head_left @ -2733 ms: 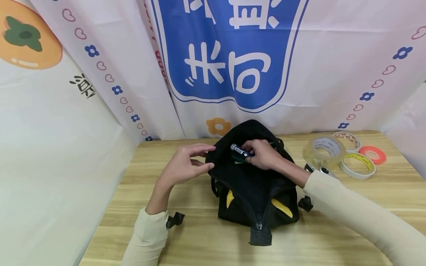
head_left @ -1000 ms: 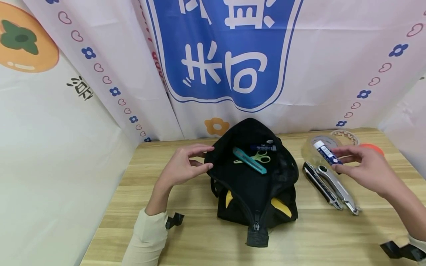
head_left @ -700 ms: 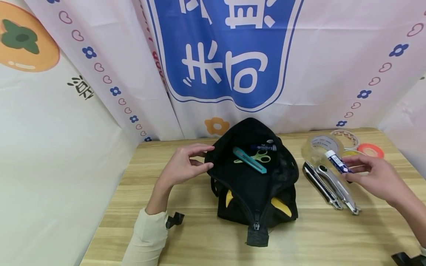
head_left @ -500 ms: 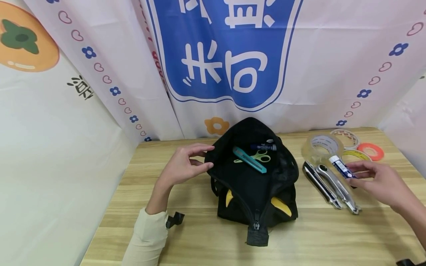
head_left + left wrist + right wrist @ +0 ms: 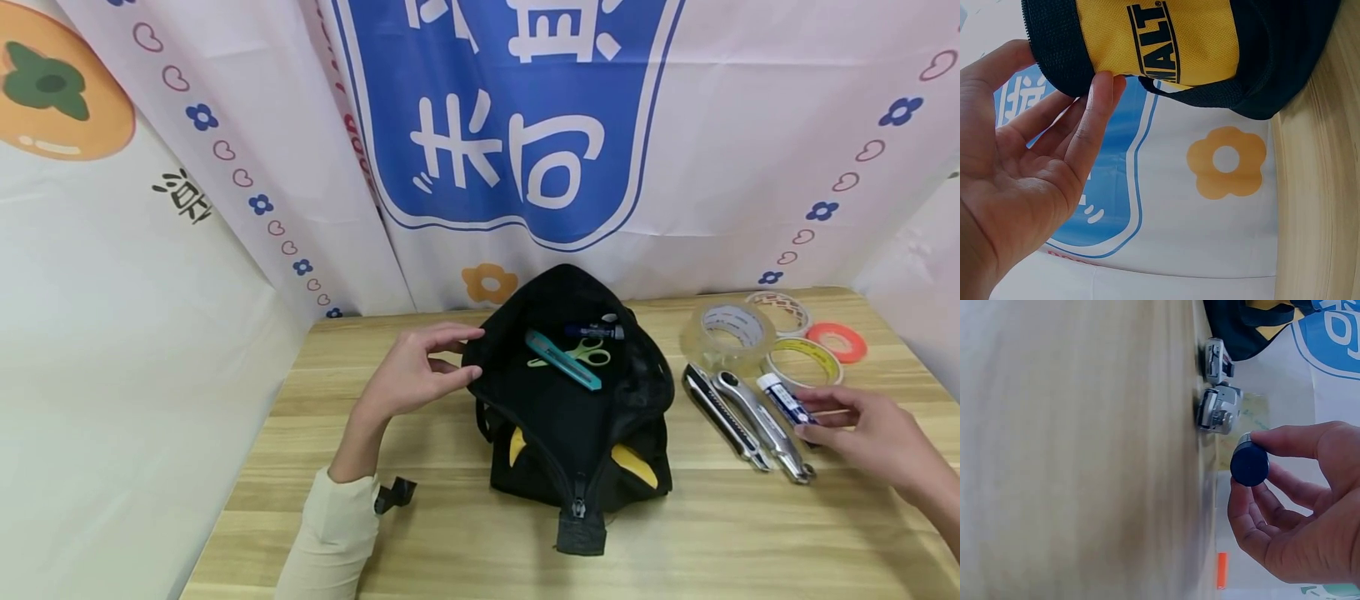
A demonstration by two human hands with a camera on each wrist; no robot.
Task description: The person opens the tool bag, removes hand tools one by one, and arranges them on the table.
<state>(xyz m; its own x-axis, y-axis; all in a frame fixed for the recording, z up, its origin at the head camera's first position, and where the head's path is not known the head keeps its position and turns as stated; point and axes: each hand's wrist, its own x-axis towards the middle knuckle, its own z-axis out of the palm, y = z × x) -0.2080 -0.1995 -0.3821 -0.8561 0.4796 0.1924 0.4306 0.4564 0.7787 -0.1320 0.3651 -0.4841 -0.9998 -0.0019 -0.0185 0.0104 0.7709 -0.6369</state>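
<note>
My left hand (image 5: 417, 368) pinches the left edge of the mouth of a black and yellow tool bag (image 5: 581, 454), as the left wrist view shows up close. Inside the gaping bag lie a teal box cutter (image 5: 562, 360), light green scissors (image 5: 597, 357) and a dark blue glue stick (image 5: 588, 332). At the right, my right hand (image 5: 873, 429) pinches another blue glue stick (image 5: 786, 400) with a white end between thumb and fingers. In the right wrist view the glue stick's dark blue base (image 5: 1249, 464) faces the camera. It is just right of two silver utility knives (image 5: 761, 425).
Behind the right hand lie several tape rolls: a wide clear tape roll (image 5: 727, 333), a white roll (image 5: 780, 312), a yellow-lined roll (image 5: 806, 362) and a red roll (image 5: 838, 342). A printed cloth (image 5: 525, 167) hangs along the back edge of the wooden table (image 5: 450, 533).
My right hand has lifted the glue stick out of the bag, carried it right past the utility knives and lowered it towards the table. My left hand stays at the bag's edge.
</note>
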